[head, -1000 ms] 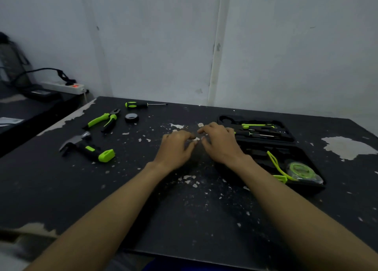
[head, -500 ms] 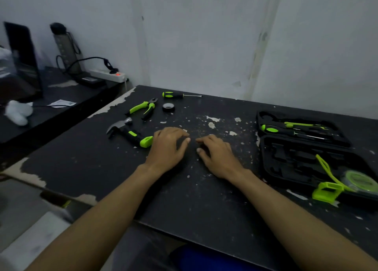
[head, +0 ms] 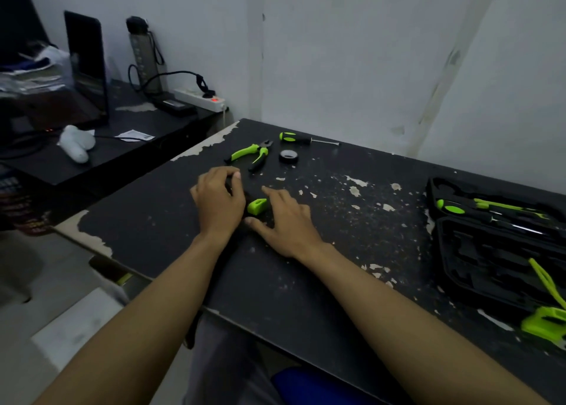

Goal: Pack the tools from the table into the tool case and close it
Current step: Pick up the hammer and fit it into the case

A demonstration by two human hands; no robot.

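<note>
On the black table, my left hand (head: 219, 199) lies over the hammer (head: 256, 206) with its fingers curled around it; only the hammer's green handle end shows. Just right of that end, my right hand (head: 284, 221) rests flat with fingers spread. Beyond my hands lie green-handled pliers (head: 251, 153), a roll of black tape (head: 288, 156) and a green-and-black screwdriver (head: 294, 137). The black tool case (head: 490, 251) lies open at the right, with screwdrivers (head: 490, 208) in its far half and a green strap and clip (head: 545, 322) at its near corner.
The table's chipped left edge (head: 92, 236) is close to my left arm. A lower side table at the left carries a power strip (head: 199, 98), a laptop (head: 87, 68), a bottle (head: 144, 65) and a white cloth (head: 76, 143). White walls stand behind.
My view has swung left. Both hands have moved left across the table to the hammer, and my left hand now covers it.
</note>
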